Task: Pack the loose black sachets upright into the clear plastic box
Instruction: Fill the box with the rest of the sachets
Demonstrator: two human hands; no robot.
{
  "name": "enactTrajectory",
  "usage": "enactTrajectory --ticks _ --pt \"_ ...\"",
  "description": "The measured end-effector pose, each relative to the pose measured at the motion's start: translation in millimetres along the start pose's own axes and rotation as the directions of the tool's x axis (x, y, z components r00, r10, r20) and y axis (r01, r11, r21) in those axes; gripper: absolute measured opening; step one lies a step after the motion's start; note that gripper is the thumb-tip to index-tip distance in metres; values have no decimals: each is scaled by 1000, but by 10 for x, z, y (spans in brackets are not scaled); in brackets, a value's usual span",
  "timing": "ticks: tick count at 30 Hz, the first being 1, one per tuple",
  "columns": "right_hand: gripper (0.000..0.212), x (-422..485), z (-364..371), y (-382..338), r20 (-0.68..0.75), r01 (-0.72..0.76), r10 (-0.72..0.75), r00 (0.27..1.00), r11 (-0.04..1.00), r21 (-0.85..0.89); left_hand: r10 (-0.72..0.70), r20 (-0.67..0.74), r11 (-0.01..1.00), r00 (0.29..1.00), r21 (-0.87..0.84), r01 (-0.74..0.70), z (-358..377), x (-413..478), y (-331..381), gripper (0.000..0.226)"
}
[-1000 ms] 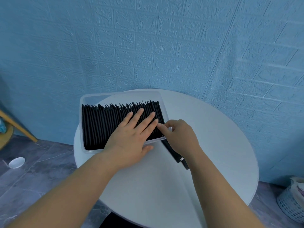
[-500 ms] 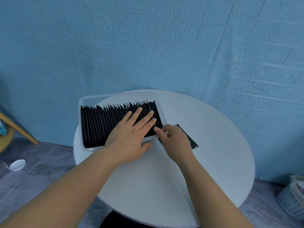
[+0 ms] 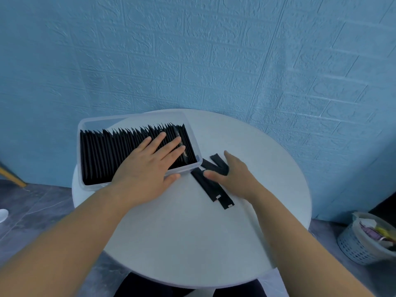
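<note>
A clear plastic box (image 3: 85, 125) stands at the left rear of the round white table (image 3: 192, 243), filled with a row of upright black sachets (image 3: 100, 155). My left hand (image 3: 147, 168) lies flat on the tops of the sachets at the box's right end, fingers straight, thumb outside the front wall. Several loose black sachets (image 3: 211, 188) lie flat on the table just right of the box. My right hand (image 3: 233, 174) rests on them with thumb and fingers spread; its palm hides part of them.
A textured blue wall stands right behind the table. A white mesh bin (image 3: 364, 243) with rubbish sits on the floor at the right. At the left edge are a wooden leg (image 3: 10, 175) and a white dish (image 3: 3, 214) on the grey floor.
My right hand has moved right, away from the box's corner, and now rests spread on the loose sachets, which lie more exposed. My left hand stays flat on the packed row.
</note>
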State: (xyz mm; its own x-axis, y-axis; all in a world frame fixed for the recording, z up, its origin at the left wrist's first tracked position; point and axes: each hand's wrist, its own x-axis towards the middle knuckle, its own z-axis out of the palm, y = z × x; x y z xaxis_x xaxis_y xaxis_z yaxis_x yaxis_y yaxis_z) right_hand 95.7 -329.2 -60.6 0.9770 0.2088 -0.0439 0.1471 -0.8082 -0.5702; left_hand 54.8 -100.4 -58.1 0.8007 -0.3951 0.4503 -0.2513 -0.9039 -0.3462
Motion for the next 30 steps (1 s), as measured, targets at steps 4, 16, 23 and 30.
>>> enactTrajectory --ticks 4,16,23,30 --pt "50 71 138 68 28 108 -104 994 967 -232 7 -8 1000 1000 -19 -7 42 -24 -32 64" --pt "42 -3 -153 307 -62 -98 92 994 990 -101 14 -19 1000 1000 -25 -14 52 -39 -41 64" --pt "18 -2 -136 283 -134 -93 96 986 995 33 6 -14 1000 1000 -25 -6 32 -59 -10 63" --pt "10 -27 -156 -208 -207 110 12 978 819 563 -5 12 1000 1000 -24 5 29 -62 -5 63"
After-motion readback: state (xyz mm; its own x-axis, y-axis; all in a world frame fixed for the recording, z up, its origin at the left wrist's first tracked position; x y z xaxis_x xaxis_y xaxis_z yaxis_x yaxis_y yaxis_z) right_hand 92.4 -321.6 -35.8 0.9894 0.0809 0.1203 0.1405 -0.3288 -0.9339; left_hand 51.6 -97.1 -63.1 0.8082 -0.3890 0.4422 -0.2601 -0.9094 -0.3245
